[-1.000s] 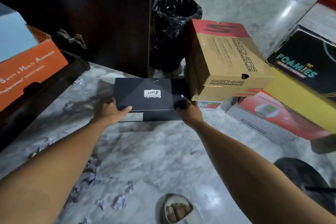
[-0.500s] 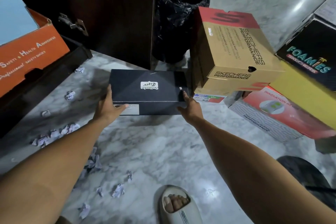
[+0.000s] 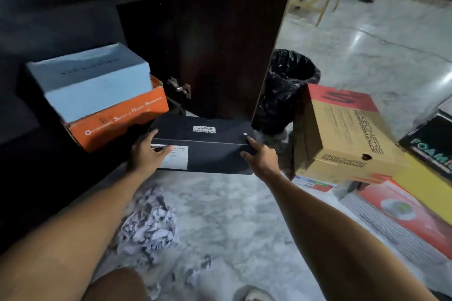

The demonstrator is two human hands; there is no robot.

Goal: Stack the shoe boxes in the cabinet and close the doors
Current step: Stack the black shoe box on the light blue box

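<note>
Where cabinet door (image 3: 227,32) stands, bin (image 3: 286,85) behind.

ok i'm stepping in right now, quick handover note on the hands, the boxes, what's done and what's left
Left hand grips the left end of the black shoe box; right hand grips its right end. The box is held off the floor, in front of the open cabinet door.
Done: light blue box sits on the orange box inside the cabinet.
Left: place the black box, then the tan Skechers box and the other boxes at right; close the doors.
</note>
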